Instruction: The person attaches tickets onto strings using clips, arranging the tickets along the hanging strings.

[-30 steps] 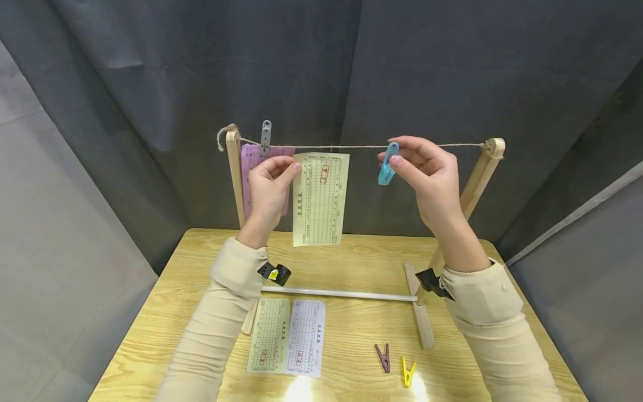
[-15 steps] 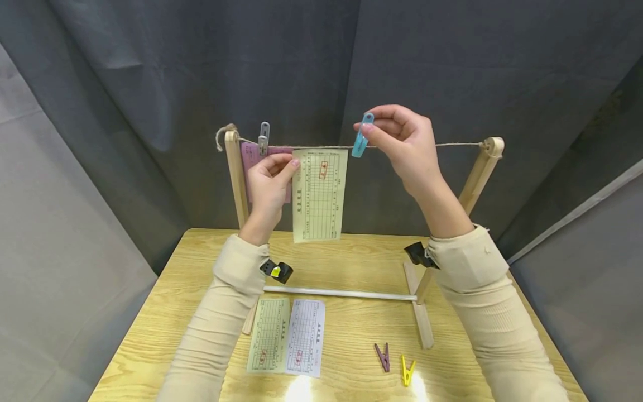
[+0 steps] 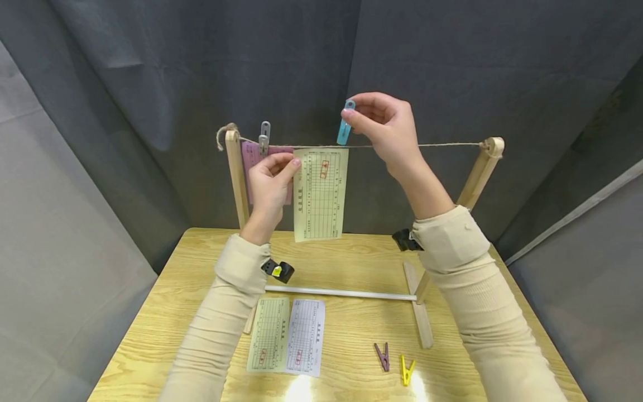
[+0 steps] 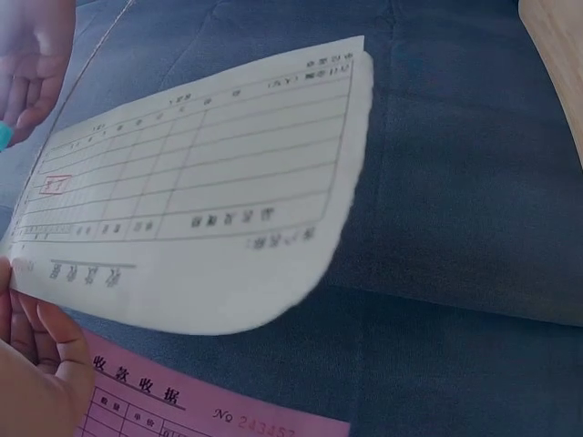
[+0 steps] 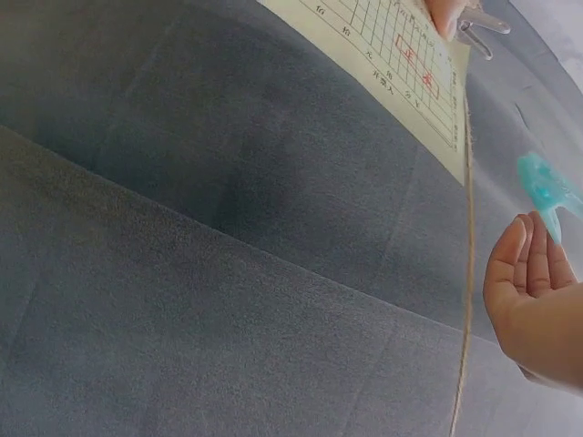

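Held yellow slip [image 3: 321, 195]: up at the string [image 3: 437, 144], left of the middle, hanging upright with its top edge right by the line. Can't tell if paper and string actually touch.
Left hand [image 3: 268, 181]: thumb and fingers pinched on that slip's left edge, near the top corner. My guess on why there: it leaves most of the top edge free.
Blue peg [image 3: 344, 131]: just above the string, over the slip's top right corner, clipping end down.
Right hand [image 3: 384, 125]: thumb and fingertips closed on the peg's upper end, nothing else in there. Probably because that's the bit you squeeze; can't really tell how wide the peg's tips are parted.
Pink slip [image 3: 248, 164]: next door on the left, partly behind my left hand, hung from the string by the gray peg [image 3: 264, 142], so it seems fine without me.
Left post [image 3: 236, 178] and right post [image 3: 474, 181]: string tied across their tops, white rod [image 3: 336, 292] low between them, presumably bracing the pair.
Slips on the surface [image 3: 361, 257]: second yellow slip [image 3: 268, 335] and white slip [image 3: 305, 338], side by side.
Loose pegs: purple peg [image 3: 385, 363] and yellow peg [image 3: 406, 376], near each other on my right, handy for that side I reckon.
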Demonstrator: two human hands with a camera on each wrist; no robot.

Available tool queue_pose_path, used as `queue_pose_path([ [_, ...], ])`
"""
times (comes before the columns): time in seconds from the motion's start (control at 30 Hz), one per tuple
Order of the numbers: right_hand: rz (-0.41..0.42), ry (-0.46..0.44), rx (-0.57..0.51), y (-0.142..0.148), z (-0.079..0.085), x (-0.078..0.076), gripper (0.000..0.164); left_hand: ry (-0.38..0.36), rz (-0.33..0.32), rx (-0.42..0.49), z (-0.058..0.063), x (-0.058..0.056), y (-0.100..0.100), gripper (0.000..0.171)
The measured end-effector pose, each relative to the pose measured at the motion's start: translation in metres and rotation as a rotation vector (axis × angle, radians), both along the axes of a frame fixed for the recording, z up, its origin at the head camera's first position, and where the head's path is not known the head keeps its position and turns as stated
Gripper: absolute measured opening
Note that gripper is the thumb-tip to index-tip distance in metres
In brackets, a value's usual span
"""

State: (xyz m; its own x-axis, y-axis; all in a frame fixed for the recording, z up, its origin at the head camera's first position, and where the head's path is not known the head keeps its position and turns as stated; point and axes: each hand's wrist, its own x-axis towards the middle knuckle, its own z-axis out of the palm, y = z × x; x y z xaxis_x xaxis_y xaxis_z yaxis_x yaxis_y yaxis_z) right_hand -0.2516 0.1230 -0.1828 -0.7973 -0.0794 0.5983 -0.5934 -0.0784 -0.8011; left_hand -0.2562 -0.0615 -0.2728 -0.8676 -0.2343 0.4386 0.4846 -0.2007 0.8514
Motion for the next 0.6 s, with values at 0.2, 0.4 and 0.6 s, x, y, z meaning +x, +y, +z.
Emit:
queue_pose_path([
  [0.2,-0.023,-0.029,0.038,-0.008,0.001,-0.007,0.011,0.004,0.000,-0.001,0.000,-0.001,0.001,0.004],
  [0.4,-0.073,-0.074,0.100,-0.016,0.005,-0.010,0.016,0.003,0.001,-0.001,0.000,0.000,0.000,0.003],
  [0.6,-0.148,-0.087,0.103,-0.025,0.008,-0.013,0.005,-0.001,-0.003,0.001,0.000,0.001,0.001,0.007],
])
